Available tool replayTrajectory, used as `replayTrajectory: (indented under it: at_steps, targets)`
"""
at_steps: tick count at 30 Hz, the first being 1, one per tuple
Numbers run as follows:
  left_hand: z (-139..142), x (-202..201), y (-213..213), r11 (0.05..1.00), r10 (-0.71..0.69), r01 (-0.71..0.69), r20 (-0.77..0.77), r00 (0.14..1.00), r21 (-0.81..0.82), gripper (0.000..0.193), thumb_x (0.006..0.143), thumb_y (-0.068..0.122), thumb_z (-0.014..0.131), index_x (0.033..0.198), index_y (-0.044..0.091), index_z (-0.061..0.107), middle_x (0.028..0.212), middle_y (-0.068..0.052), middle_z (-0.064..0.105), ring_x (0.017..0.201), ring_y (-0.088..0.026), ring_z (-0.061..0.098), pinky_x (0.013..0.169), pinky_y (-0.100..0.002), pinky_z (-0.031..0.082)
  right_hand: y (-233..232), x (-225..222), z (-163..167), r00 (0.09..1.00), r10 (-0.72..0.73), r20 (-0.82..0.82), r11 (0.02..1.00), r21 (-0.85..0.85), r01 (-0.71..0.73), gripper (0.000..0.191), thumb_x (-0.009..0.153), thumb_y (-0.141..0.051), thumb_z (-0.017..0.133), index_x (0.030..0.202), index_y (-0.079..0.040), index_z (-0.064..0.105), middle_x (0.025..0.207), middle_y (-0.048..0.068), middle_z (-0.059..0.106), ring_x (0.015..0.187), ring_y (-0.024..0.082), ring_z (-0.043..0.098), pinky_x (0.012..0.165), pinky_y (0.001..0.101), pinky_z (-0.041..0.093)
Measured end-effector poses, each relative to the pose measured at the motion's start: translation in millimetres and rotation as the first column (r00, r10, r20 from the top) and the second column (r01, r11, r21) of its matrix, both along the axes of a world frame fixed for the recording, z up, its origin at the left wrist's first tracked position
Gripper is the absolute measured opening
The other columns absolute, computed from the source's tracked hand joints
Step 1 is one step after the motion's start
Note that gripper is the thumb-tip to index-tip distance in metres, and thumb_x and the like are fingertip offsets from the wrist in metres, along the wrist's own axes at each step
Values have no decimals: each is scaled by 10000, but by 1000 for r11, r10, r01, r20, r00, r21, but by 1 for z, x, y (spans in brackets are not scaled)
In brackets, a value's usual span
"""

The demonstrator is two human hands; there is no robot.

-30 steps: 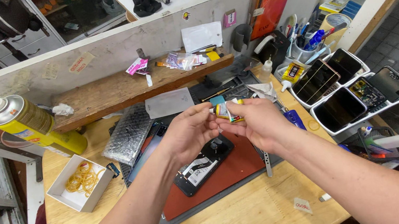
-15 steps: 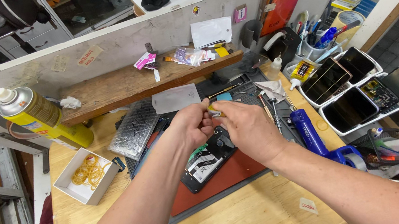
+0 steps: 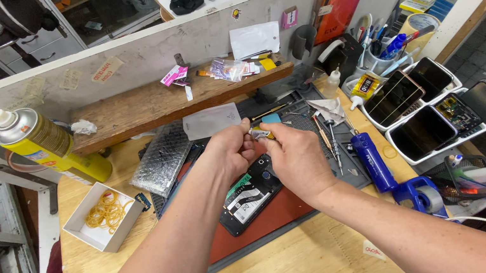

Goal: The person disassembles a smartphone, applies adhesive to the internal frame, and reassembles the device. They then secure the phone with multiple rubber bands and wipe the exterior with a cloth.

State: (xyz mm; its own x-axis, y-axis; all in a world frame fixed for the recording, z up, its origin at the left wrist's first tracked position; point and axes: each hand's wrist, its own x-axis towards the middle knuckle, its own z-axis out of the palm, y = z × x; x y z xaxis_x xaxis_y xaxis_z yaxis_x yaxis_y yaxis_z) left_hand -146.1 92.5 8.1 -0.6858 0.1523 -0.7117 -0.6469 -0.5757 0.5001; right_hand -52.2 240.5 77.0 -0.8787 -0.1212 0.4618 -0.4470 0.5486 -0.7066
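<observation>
Both hands meet above an opened phone (image 3: 248,195) lying on a red mat (image 3: 274,215) on the worktop (image 3: 148,272). Left hand (image 3: 229,151) and right hand (image 3: 294,157) fingers pinch a small yellow-tipped part (image 3: 262,132) between them, apparently to steady it.

the workbench (image 3: 314,267) is pale wood with a visible grain, smooth but scuffed, and the shelf plank (image 3: 142,106) is darker, rougher wood. the work mat (image 3: 268,219) looks like matt red rubber. the opened phone (image 3: 248,195) shows glossy black plastic and a paper-like label inside. the spray can (image 3: 45,143) has a shiny metal shoulder, a glossy yellow body and a white plastic nozzle. the bubble bag (image 3: 163,158) is crinkled silvery plastic film. the small box (image 3: 80,228) is matt white card holding dull yellow rubber bands (image 3: 103,212). the phone screens (image 3: 422,132) are glossy dark glass in white plastic trays (image 3: 413,159). the blue tool handle (image 3: 375,161) is smooth plastic
</observation>
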Motion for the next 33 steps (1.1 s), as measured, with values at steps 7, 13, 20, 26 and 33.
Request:
replayTrajectory:
  at_steps: [7, 13, 20, 26, 33]
  targets:
    - [-8, -6, 7, 947, 311, -310, 6, 950, -84, 302, 1002, 246, 633, 786, 104, 478, 614, 20, 409, 470, -83, 309, 365, -247, 197, 1, 3, 13, 924, -106, 368, 948, -244, 206, 204, 926, -136, 703, 1093, -38, 767, 799, 68, 794, 674, 109, 725, 596, 280, 566]
    - [-15, 6, -42, 923, 199, -218, -93, 976, -316, 268, 1007, 217, 657, 821, 55, 553, 640, -28, 541, 487, -120, 444, 393, -263, 333, 44, -5, 4, 831, 22, 555, 886, -396, 241, 220, 955, -116, 638, 1109, 20, 716, 943, 82, 792, 794, 126, 763, 689, 261, 620]
    - [-16, 21, -21, 654, -193, 6, -159, 968, -756, 51, 885, 31, 709, 929, 9, 719, 849, -113, 754, 631, -193, 684, 526, -334, 504, 60, -29, -38, 717, 161, 678, 873, -437, 217, 225, 970, -116, 620, 1139, 20, 680, 1031, 86, 760, 905, 168, 747, 767, 279, 624]
    - [-2, 28, -7, 80, -500, -196, -209, 840, -977, 227, 765, 188, 816, 979, 114, 817, 996, -142, 762, 948, -336, 714, 855, -441, 561, 64, -44, -57, 657, 149, 739, 942, -308, 132, 215, 1003, -176, 591, 1165, -45, 645, 1082, 68, 748, 967, 163, 738, 770, 299, 626]
    - [29, 100, -10, 57, -589, -149, -154, 793, -987, 388, 788, 245, 817, 1118, 55, 740, 1107, -206, 736, 1063, -358, 699, 942, -452, 552, 46, -49, -75, 650, 167, 742, 921, -353, 166, 207, 1010, -161, 584, 1172, -39, 625, 1076, 57, 725, 978, 174, 735, 775, 317, 632]
